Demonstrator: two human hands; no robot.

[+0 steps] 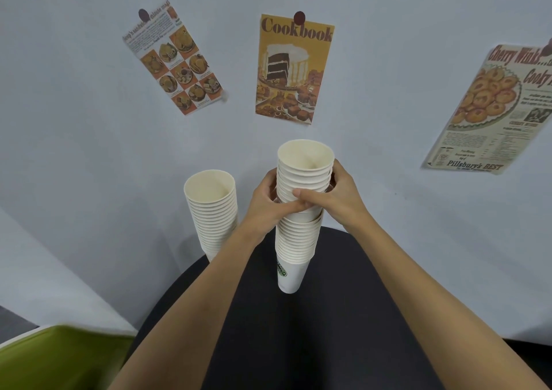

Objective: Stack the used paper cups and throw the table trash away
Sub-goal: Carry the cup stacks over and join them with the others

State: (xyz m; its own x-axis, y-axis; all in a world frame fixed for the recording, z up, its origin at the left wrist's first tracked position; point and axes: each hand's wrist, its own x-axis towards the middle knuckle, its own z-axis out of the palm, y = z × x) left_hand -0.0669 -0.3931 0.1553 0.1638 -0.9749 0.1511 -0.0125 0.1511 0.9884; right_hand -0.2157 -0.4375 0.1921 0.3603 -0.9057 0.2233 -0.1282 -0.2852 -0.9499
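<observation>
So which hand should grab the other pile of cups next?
Probably the left. The left hand sits nearest the other stack, with nothing between them. The right hand grips the far side of the tall stack and would have to cross over it.

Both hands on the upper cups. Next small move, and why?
Probably press the upper cups straight down into the lower stack: the left hand and right hand both grip them, and their base sits only partly nested, slightly askew at the joint. The other stack stands apart to the left.
</observation>
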